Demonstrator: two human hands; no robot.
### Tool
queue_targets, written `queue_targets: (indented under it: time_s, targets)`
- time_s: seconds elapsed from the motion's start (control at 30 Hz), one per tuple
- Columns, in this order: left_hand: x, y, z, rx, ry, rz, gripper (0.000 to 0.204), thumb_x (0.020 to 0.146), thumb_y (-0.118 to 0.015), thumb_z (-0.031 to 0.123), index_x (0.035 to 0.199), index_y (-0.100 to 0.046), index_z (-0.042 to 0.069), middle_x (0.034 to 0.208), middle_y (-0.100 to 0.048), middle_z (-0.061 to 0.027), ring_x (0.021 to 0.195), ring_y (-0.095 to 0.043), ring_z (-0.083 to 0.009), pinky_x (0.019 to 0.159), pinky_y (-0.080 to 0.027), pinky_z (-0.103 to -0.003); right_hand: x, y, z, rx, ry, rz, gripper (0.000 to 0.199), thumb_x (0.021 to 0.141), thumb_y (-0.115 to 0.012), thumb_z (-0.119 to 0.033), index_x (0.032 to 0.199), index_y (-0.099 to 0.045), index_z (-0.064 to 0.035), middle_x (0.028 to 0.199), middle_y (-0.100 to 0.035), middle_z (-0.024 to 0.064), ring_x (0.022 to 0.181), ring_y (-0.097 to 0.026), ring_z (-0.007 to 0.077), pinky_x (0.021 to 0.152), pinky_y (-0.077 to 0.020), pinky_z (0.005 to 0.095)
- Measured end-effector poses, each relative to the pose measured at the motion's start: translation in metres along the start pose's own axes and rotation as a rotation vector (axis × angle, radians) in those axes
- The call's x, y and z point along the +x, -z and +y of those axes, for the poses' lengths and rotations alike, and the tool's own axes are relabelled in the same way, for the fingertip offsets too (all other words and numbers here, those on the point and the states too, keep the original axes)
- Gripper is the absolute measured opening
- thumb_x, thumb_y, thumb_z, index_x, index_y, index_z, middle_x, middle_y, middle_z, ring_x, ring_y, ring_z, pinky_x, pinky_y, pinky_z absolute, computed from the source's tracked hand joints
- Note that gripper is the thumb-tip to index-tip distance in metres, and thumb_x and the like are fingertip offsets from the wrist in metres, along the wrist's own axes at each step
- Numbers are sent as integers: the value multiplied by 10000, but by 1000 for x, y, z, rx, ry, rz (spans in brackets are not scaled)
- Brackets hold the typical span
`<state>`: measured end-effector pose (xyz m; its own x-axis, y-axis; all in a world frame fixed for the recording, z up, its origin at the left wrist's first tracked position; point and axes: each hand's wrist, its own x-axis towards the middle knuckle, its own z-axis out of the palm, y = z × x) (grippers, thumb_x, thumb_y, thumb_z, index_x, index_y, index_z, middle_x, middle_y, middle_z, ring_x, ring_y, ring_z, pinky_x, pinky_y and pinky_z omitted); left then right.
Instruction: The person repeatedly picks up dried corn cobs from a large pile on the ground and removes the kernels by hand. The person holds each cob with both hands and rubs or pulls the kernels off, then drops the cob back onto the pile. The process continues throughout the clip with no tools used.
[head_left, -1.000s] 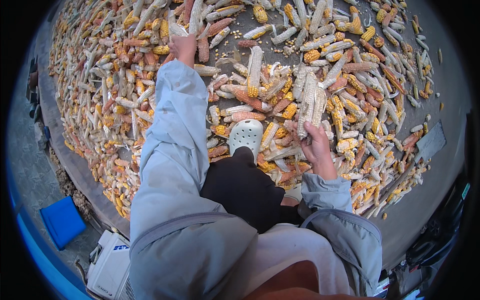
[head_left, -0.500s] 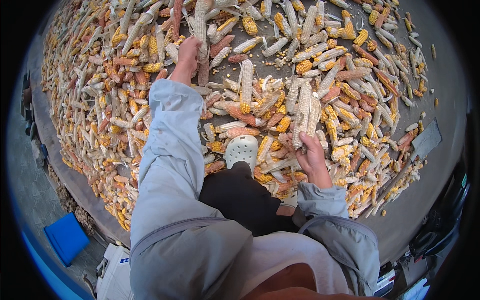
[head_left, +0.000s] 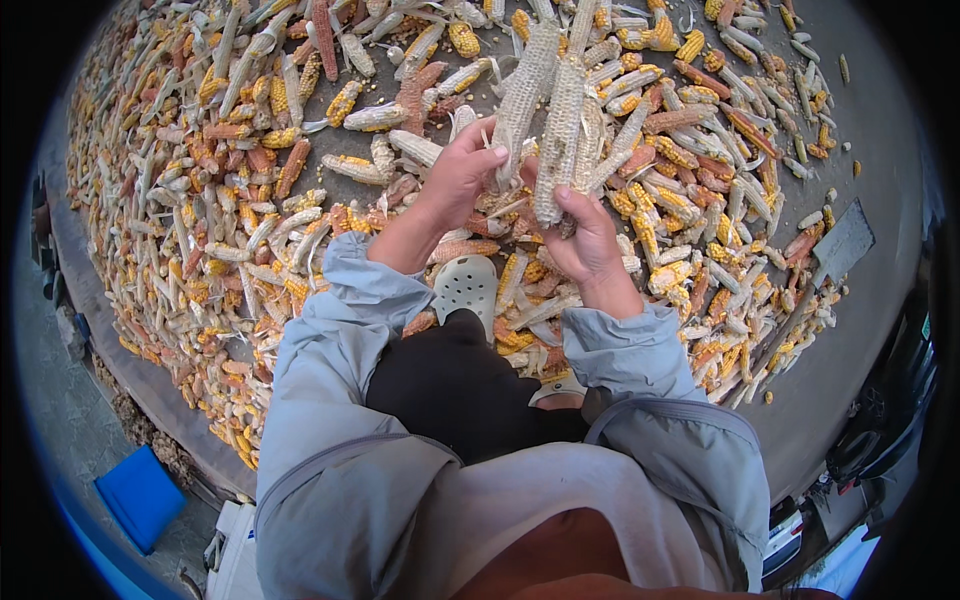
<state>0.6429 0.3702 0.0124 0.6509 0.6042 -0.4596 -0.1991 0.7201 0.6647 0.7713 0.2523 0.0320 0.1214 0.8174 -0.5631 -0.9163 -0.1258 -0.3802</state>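
My left hand [head_left: 455, 185] is closed round the lower end of a long, pale, stripped corn cob [head_left: 527, 85], its thumb along the side. Just to the right, my right hand [head_left: 590, 245] grips a small bunch of bare corn cobs [head_left: 561, 135] by their bottom ends. The cobs stand up from both fists, side by side, their upper parts close together. I cannot tell exactly how many are in the right hand. Below the hands lie cobs with yellow and reddish kernels, around a pale clog [head_left: 466, 285] on my foot.
A wide spread of corn cobs [head_left: 215, 250] covers the ground to the left and far side. At the right lies a shovel [head_left: 845, 240] with a flat grey blade, its handle along the cobs. A blue bin [head_left: 140, 497] stands at lower left.
My left hand has come from the far left toward the right hand, bringing a pale cob with it. The right hand has moved slightly left and farther out, still gripping its cobs.
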Motion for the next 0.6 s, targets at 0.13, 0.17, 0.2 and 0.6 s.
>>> queue_targets:
  time_s: [0.13, 0.17, 0.2, 0.6]
  targets:
    - [-12, -28, -44, 1077, -479, -47, 615, 763, -505, 65, 1346, -325, -16, 1296, -389, -179, 1244, -349, -265, 1043, -254, -377, 0, 16, -1, 131, 41, 31, 430, 796, -578, -76, 1206, -454, -34, 1076, -578, 84, 998, -561, 213, 887, -450, 381]
    - [-17, -31, -45, 1059, -491, -134, 603, 768, -505, 73, 1342, -336, -6, 1298, -389, -175, 1239, -355, -272, 1039, -262, -378, -5, 21, -6, 143, 44, 40, 432, 798, -572, -90, 1208, -451, -27, 1082, -576, 89, 1003, -561, 220, 898, -446, 394]
    - [-21, -36, -43, 1039, -504, -219, 591, 773, -505, 80, 1337, -347, 4, 1300, -389, -171, 1234, -362, -279, 1035, -271, -378, -11, 26, -13, 153, 46, 49, 435, 800, -567, -104, 1211, -448, -21, 1089, -573, 94, 1008, -560, 226, 908, -441, 407]
    - [5, 59, -62, 1867, -368, -239, 483, 717, -599, 146, 1187, -493, 106, 1126, -530, -130, 1083, -484, -311, 919, -370, -411, -45, 63, -64, 221, 183, 1, 696, 751, -582, -271, 1329, -320, 17, 1280, -451, 205, 1167, -469, 343, 964, -381, 548]
